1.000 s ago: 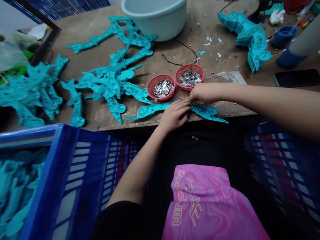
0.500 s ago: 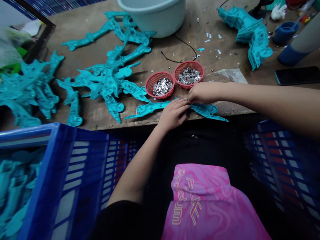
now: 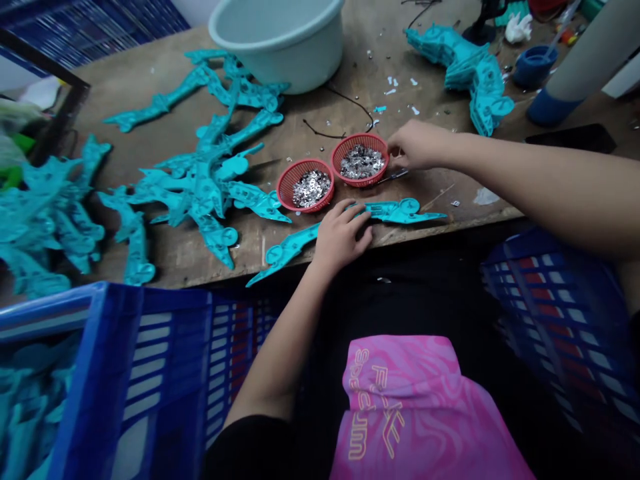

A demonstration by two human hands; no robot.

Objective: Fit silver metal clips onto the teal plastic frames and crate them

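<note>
My left hand (image 3: 340, 235) lies palm down across a long turquoise plastic part (image 3: 393, 211) at the table's front edge. Its fingers are spread, and they hide the middle of the part. Beyond it, my right hand (image 3: 417, 145) is beside the right red basket (image 3: 336, 160), fingers bent down and drawn together. A thin, dark and silver tool (image 3: 395, 176) shows just under those fingertips; whether they grip it is hidden. Small shiny metal pieces (image 3: 362, 162) fill this basket. The left red basket (image 3: 281, 190) holds similar pieces (image 3: 311, 189).
Turquoise parts (image 3: 187, 190) are heaped on the left of the wooden table (image 3: 260, 243). A pale basin (image 3: 280, 50) stands behind them. More parts (image 3: 467, 70), a blue cup (image 3: 535, 65) and a dark phone (image 3: 573, 138) are at right. Blue crates (image 3: 160, 373) flank my lap.
My right hand has moved from the turquoise part to the right basket's side. My left hand stays on the part, which now lies at a different angle. The view has shifted slightly.
</note>
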